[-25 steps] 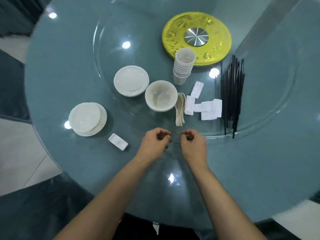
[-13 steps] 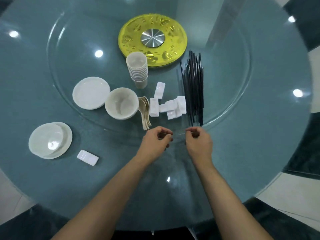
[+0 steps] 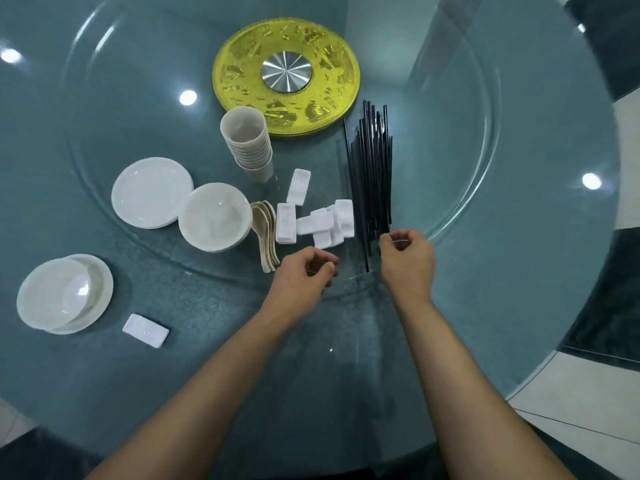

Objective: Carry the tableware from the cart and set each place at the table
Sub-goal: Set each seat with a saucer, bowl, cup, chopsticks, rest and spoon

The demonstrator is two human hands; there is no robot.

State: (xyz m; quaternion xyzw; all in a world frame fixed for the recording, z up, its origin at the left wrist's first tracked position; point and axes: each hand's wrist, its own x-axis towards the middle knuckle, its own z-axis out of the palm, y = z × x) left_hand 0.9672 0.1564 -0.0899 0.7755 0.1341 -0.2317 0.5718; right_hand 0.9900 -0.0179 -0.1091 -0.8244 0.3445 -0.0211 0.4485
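Both hands have fingers curled in, and I see nothing in them. The left hand [image 3: 304,271] and right hand [image 3: 407,259] hang over the near rim of the glass turntable [image 3: 450,168]. The black chopsticks [image 3: 372,174] end just beside the right hand. The white rests [image 3: 325,221] and spoons [image 3: 265,233] lie just past the left hand. Wide blue table [image 3: 519,306] runs right to its round edge.
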